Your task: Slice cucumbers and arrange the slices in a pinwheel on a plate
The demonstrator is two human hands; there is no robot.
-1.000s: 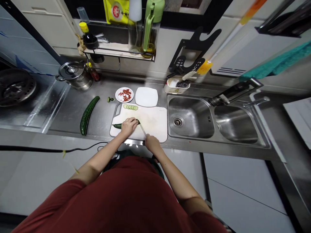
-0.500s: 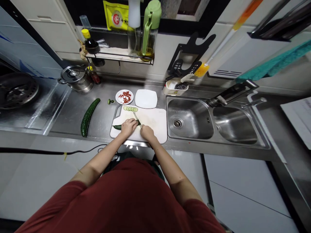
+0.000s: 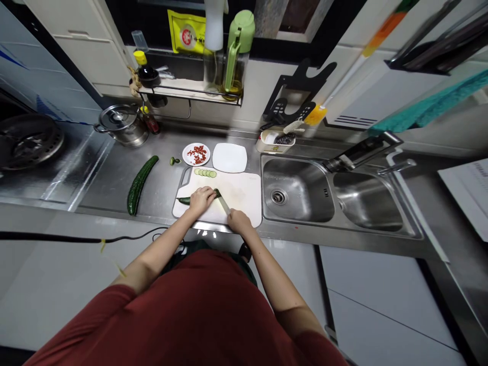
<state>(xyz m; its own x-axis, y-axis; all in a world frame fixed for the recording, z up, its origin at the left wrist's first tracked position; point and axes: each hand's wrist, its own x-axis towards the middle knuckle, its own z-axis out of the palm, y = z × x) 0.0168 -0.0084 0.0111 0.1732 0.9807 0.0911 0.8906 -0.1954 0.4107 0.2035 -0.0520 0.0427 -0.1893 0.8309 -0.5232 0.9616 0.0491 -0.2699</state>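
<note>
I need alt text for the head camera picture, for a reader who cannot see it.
A person's left hand holds a cucumber on a white cutting board while the right hand cuts it with a knife. Cut slices lie at the board's far edge; a whole cucumber lies to the left, a sink to the right.

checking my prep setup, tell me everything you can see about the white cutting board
The white cutting board is a rounded rectangle, plastic by its look, with a grey handle slot at its far left corner. It lies flat on the steel counter, just left of the sink. A row of cucumber slices sits on its far edge. The left hand pins a cucumber piece on it, and the right hand holds a knife there.
</note>
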